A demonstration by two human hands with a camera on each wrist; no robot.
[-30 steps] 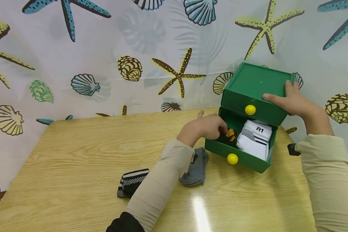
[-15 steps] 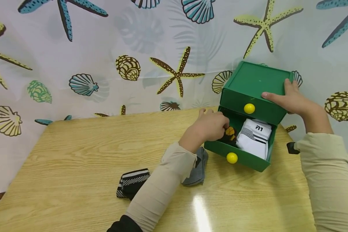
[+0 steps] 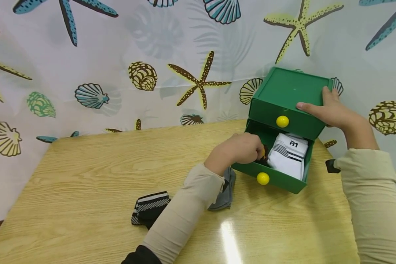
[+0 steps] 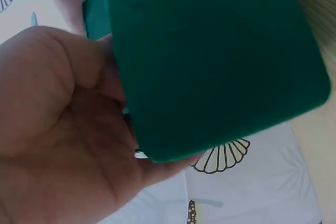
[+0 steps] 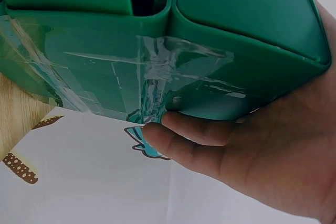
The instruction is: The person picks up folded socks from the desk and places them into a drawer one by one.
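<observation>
Your left hand (image 3: 242, 148) tucks a black-and-orange sock (image 3: 263, 156) beside the white pair (image 3: 288, 156) in the open drawer (image 3: 277, 181); your right hand (image 3: 330, 110) grips the green cabinet (image 3: 290, 91). Two socks wait on the desk.

Light wooden table (image 3: 95, 172), grain running left to right, glossy, with a bright glare streak near the front edge. Lying directly on it: green two-drawer box (image 3: 285, 99) at the far right, against the shell-and-starfish backdrop (image 3: 118, 73), lower drawer pulled out; folded grey sock (image 3: 225, 190) just left of the drawer front, partly under a sleeve; folded black-and-white striped sock (image 3: 148, 207) nearer the front, apart from the grey one.
</observation>
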